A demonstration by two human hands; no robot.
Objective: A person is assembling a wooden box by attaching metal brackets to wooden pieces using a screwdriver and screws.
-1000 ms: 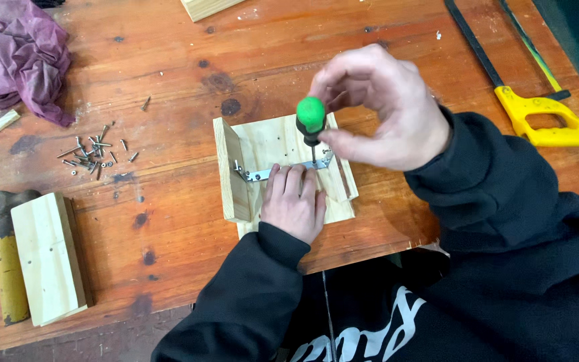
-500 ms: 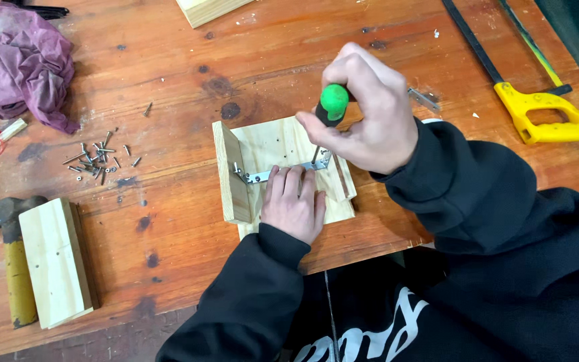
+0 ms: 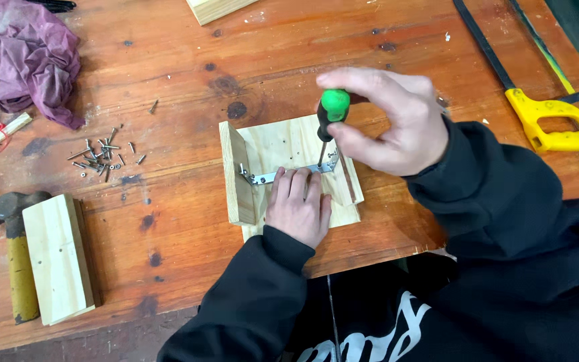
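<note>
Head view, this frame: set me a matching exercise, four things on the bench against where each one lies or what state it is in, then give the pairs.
Things
1. screwdriver
2. saw
3. cloth
4. loose screws

Places or states
A. crumpled at the far left corner of the table
B. scattered left of the wooden assembly
C. held upright in the right hand, tip on the metal bracket
D. lying at the right edge, yellow handle

Pairs: 1-C, 2-D, 3-A, 4-B. The left hand presses on the assembly beside the bracket.
</note>
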